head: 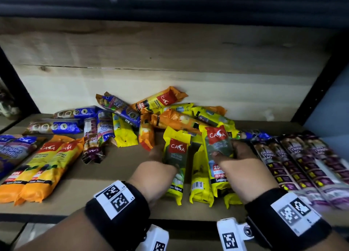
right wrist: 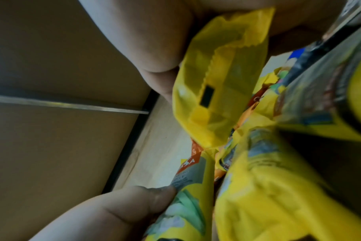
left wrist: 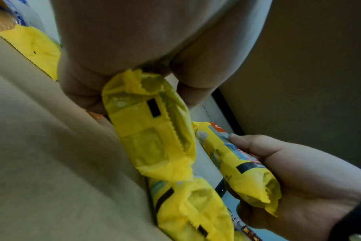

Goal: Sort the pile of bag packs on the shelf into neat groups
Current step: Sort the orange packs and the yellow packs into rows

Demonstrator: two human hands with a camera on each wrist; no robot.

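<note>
Left hand [head: 151, 167] gripping one yellow pack [head: 175, 163], right hand [head: 243, 165] another yellow pack [head: 219, 156] at 3 o'clock: light, soft, crinkly-slick; best held mid-body, never by the flimsy end seals.

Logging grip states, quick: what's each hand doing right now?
Left hand: holding a yellow Casa garbage bag pack.
Right hand: holding another yellow Casa pack.

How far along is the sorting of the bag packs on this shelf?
Partly done. Orange packs lie side by side at the left and purple packs at the right. The left hand and right hand each hold a yellow pack in front. The mixed pile behind still needs sorting.
</note>
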